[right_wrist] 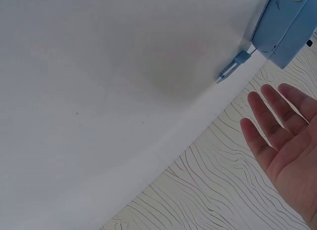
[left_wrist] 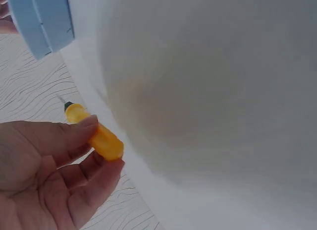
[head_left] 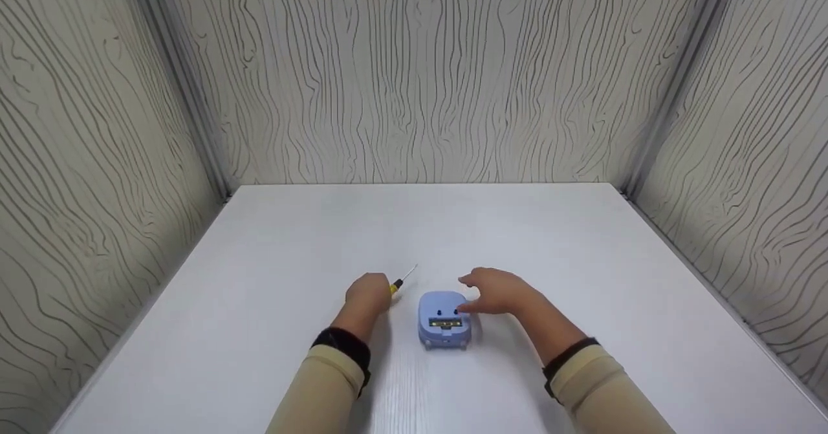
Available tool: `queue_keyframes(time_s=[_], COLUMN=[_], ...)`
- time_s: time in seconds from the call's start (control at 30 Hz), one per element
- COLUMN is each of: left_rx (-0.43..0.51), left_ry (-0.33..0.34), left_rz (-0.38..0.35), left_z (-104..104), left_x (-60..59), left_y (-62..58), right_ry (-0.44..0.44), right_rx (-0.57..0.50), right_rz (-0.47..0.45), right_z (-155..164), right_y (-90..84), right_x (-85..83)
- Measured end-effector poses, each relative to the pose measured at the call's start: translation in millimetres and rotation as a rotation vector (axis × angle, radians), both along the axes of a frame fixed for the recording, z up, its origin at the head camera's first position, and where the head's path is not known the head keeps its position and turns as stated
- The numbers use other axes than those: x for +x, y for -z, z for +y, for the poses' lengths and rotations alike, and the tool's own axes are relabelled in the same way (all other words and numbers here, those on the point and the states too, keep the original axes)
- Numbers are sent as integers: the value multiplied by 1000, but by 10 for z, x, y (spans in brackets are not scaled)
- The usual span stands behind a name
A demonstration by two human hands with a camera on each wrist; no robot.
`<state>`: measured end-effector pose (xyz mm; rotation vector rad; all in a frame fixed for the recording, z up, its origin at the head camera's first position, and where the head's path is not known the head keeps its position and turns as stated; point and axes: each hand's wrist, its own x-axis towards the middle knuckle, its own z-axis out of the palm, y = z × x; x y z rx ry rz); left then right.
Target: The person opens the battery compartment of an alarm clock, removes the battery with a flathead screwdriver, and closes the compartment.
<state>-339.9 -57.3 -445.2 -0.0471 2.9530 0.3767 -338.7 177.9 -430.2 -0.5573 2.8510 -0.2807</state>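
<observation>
Here, screwdriver in left hand, blue device beside.

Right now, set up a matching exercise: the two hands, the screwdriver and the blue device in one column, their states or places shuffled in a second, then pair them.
Column one:
1. left hand
2. right hand
3. screwdriver
4. blue device

Column two:
A. lies on the white table between the two hands
B. fingers straight, holding nothing
C. yellow handle, thin metal shaft
D. curled round a handle

Pairs: 1-D, 2-B, 3-C, 4-A
</observation>
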Motion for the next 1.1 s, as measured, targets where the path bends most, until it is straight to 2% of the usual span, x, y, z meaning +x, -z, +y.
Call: queue_keyframes(time_s=[0.07,0.3,0.47,0.63,0.9,1.1], left_rx=[12,42,80,166,270,343], left_ry=[14,2,40,73,118,130], left_rz=[25,24,92,111,139,208], left_z=[8,118,182,282,436,494], left_x=[-17,-31,2,44,102,138], left_y=[-27,-175,-226,-260,-301,-287], right_ry=[4,5,-46,-47,-75,-23], right_rx=[-7,-32,-55,-91,-234,-332], right_rz=[4,45,127,135,92,132], right_z=[-17,-69,-116,-168,-249,-299], right_y=[-8,-39,-76,-94,-96,-96], right_x=[-10,-14,-2,9,38,45])
